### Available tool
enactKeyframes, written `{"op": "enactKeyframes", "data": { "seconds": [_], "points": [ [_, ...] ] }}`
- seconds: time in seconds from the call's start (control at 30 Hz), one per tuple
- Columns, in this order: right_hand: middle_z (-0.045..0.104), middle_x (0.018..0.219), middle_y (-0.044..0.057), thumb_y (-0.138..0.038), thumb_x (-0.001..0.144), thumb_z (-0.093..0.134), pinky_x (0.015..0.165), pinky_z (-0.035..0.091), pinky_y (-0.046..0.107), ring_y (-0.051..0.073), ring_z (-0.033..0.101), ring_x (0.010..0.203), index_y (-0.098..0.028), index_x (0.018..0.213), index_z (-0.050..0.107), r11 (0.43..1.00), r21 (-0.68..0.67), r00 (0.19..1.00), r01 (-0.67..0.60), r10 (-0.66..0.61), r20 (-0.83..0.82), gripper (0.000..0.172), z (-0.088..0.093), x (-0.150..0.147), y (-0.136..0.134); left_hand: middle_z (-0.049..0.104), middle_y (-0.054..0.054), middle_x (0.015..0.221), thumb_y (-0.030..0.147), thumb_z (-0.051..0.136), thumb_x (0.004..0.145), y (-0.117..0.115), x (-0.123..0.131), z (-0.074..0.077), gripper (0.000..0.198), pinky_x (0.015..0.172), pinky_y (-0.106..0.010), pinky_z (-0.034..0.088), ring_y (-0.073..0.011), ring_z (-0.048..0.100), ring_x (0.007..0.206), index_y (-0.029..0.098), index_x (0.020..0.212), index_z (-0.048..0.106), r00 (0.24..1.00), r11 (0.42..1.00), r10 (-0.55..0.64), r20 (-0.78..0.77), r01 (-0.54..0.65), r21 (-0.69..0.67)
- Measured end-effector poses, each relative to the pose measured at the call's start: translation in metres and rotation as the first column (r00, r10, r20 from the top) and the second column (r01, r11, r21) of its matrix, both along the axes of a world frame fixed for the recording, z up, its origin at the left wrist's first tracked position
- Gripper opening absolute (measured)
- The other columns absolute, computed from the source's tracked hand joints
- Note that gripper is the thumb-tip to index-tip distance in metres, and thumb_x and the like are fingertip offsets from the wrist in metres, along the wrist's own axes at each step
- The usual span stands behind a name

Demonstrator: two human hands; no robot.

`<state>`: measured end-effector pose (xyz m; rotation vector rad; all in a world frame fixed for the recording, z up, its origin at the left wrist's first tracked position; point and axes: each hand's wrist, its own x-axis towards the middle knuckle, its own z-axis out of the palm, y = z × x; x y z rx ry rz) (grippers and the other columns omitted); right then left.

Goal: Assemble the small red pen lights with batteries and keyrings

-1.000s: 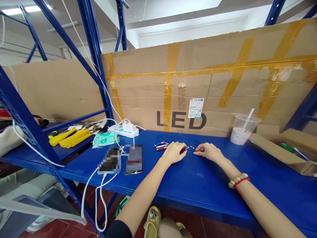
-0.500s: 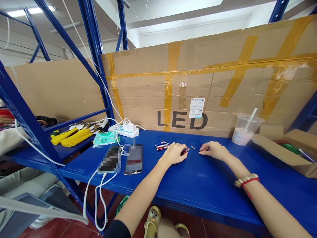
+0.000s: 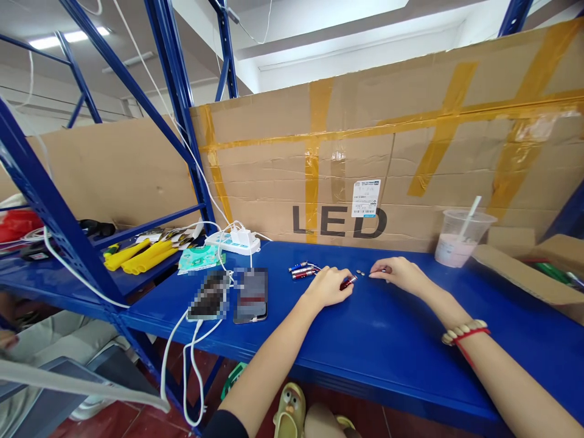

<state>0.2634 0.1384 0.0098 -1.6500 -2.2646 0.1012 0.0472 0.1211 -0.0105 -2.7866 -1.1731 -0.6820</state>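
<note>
My left hand [image 3: 328, 288] rests on the blue shelf top, its fingers closed round a small red metal tube [image 3: 348, 281] with a silvery end. My right hand [image 3: 398, 273] is just to the right, thumb and fingertips pinched together low over the surface. A small dark thing shows at those fingertips, too small to name. Between the two hands lie a couple of tiny silvery pieces [image 3: 360, 273], perhaps button cells. Several similar slim tubes [image 3: 303, 271], red and blue with silvery ends, lie together beyond my left hand.
Two phones, one of them dark [image 3: 250, 296], lie left with white cables. Behind them are a green packet [image 3: 199, 260] and a power strip [image 3: 235, 241]. A plastic cup [image 3: 456, 246] with a straw and an open cardboard box [image 3: 524, 274] stand right. Tall cardboard [image 3: 274, 176] closes the back.
The view has shifted slightly to the left. My right hand has drawn its fingertips together over a small dark thing; my left hand keeps the red tube in place.
</note>
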Motion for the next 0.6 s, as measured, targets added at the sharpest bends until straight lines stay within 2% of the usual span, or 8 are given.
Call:
{"op": "enactKeyframes", "data": {
  "seconds": [0.23,0.4,0.6],
  "points": [
    [0.064,0.085,-0.004,-0.038,0.078,0.048,0.059,0.039,0.021,0.01,0.057,0.063,-0.026,0.082,0.064,0.999,-0.022,0.999,-0.03,0.03,-0.017,0.02,-0.0052,-0.0042,-0.001,0.062,-0.002,0.084,0.031,0.044,0.082,-0.0001,0.0005,-0.0016,0.025,0.079,-0.028,0.04,-0.0158,0.056,0.08,0.017,0.1,0.055,1.0,1.0,0.01,0.008,-0.01,-0.002],
    [0.064,0.087,-0.004,-0.04,0.077,0.049,0.058,0.039,0.022,0.012,0.058,0.07,-0.027,0.08,0.064,1.0,0.008,1.0,-0.01,0.01,-0.008,0.02,-0.0037,-0.0076,-0.0012,0.062,-0.002,0.083,0.031,0.044,0.082,0.0016,0.0005,-0.0028,0.024,0.08,-0.029,0.04,-0.0157,0.057,0.08,0.018,0.099,0.055,1.0,1.0,0.003,-0.002,-0.003,0.006],
    [0.064,0.084,-0.004,-0.042,0.075,0.052,0.057,0.038,0.022,0.013,0.057,0.07,-0.027,0.077,0.065,1.0,0.022,1.0,-0.022,0.022,-0.007,0.02,-0.0059,-0.0092,-0.0001,0.062,-0.002,0.082,0.031,0.044,0.081,0.0023,0.0025,-0.0049,0.024,0.079,-0.028,0.04,-0.0159,0.057,0.079,0.018,0.098,0.055,1.0,1.0,-0.009,0.001,0.009,0.006]
  ]
}}
